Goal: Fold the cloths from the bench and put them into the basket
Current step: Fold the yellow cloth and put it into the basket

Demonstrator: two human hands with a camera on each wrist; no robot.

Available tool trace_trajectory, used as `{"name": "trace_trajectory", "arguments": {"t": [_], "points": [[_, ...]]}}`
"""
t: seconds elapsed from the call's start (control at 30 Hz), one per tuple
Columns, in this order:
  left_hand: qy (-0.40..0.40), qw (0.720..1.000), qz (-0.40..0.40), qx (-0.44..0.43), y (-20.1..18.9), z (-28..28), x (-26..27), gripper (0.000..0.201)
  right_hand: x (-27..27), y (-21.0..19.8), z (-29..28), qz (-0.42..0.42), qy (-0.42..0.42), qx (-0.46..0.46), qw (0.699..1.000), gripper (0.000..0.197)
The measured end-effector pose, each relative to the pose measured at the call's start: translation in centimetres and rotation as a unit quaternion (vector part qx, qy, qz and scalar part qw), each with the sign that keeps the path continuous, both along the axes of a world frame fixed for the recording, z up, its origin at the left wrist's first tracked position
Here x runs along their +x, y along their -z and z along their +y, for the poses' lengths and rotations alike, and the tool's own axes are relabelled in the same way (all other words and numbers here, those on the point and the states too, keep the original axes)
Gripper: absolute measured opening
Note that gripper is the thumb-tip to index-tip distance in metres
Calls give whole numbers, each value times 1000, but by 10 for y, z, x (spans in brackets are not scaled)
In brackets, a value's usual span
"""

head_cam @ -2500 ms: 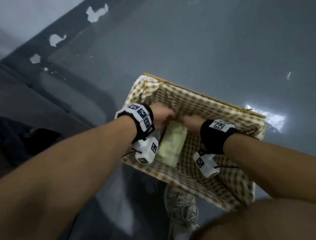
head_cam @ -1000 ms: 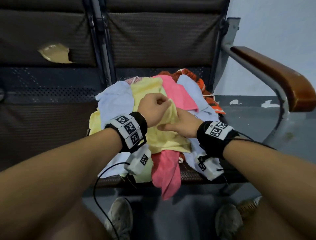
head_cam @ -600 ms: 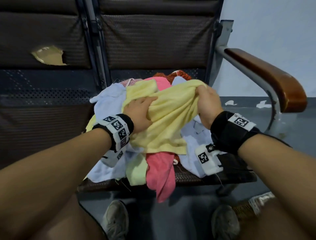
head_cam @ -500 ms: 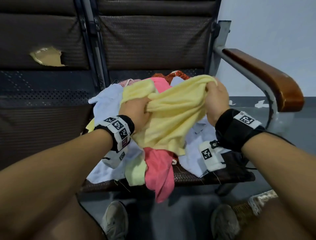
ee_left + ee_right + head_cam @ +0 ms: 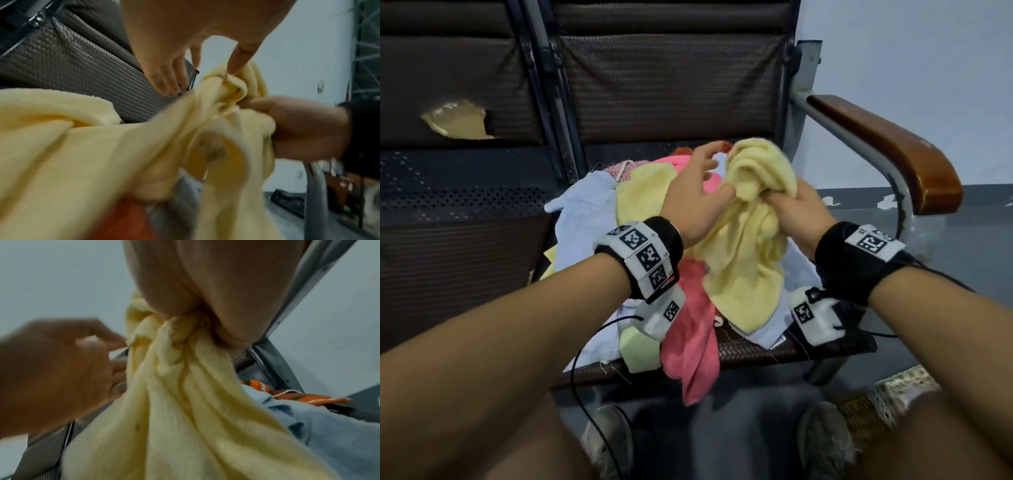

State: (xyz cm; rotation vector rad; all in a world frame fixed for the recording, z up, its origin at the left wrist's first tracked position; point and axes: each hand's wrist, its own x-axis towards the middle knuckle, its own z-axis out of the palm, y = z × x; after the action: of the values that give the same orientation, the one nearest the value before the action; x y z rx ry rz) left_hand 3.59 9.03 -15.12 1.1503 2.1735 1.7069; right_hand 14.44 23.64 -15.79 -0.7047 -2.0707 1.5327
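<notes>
A yellow cloth [image 5: 746,260] hangs bunched above the pile on the bench seat [image 5: 808,349]. My right hand [image 5: 798,212] grips its gathered top, with fingers curled round the folds [image 5: 176,331]. Beside it on the left is my left hand [image 5: 698,192], fingers spread and straight; its thumb tip touches the bunched cloth [image 5: 226,81]. Under the yellow cloth lie a pink cloth [image 5: 695,342], light blue cloths [image 5: 582,219], another pale yellow one [image 5: 640,202] and an orange one [image 5: 287,395]. A corner of the gingham-lined basket [image 5: 897,387] shows by my right knee.
The woven brown seat back [image 5: 671,85] rises behind the pile. On the right a wooden armrest [image 5: 887,150] on a grey metal frame stands close to my right hand. My shoes [image 5: 606,438] rest on the grey floor below.
After leaving a folded cloth in the basket, both hands took the yellow cloth from the pile and stretched it. Now the left hand has let go and the right holds it bunched.
</notes>
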Motion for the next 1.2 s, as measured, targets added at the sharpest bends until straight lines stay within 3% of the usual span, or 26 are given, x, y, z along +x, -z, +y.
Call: {"name": "trace_trajectory", "arguments": {"t": [0.07, 0.1, 0.2, 0.27, 0.3, 0.4, 0.5, 0.63, 0.73, 0.8, 0.87, 0.97, 1.0, 1.13, 1.2], "points": [[-27, 994, 103, -29, 5, -5, 2, 53, 2, -7, 8, 56, 66, -94, 992, 33], [-1, 990, 132, -44, 8, -6, 7, 52, 3, -10, 9, 75, 80, -142, 984, 33], [118, 982, 107, -100, 21, 1, 26, 79, 4, -14, 3, 71, 61, -236, 967, 45], [120, 982, 89, -115, 32, 8, 29, 100, 6, -12, -5, 33, 8, -237, 971, 45], [100, 985, 83, -117, 36, 9, 27, 95, 7, -12, -9, 18, -23, -229, 973, 40], [21, 982, 119, -145, 39, 8, 16, 40, 11, -13, -12, 6, -61, -224, 973, 28], [-4, 980, 127, -151, 37, 3, 1, 12, 12, -11, -7, 2, -32, -153, 988, 24], [-35, 980, 134, -142, 30, -6, -8, 22, 14, -3, 1, -27, -30, 34, 999, 27], [-79, 972, 138, -172, 25, -12, -7, 24, 11, -3, 2, -54, -18, 178, 982, 13], [-130, 969, 135, -163, 18, -14, -7, 25, 6, -6, -1, -47, -24, 233, 971, 34], [-119, 978, 128, -113, 11, -13, 1, 27, 1, -11, -6, -31, -37, 245, 968, 40], [42, 997, 51, -48, 12, -10, 24, 42, -3, -10, -14, 3, -84, 240, 967, 28], [58, 996, 50, -54, 16, -9, 29, 43, -3, -9, -16, 16, -100, 235, 967, 25], [-28, 984, 146, -102, 13, -8, 15, 10, 0, -11, -4, 6, -94, 228, 969, 14], [-42, 980, 166, -101, 10, -11, 2, 17, 3, -10, 5, -4, -81, 249, 965, 10]]}}
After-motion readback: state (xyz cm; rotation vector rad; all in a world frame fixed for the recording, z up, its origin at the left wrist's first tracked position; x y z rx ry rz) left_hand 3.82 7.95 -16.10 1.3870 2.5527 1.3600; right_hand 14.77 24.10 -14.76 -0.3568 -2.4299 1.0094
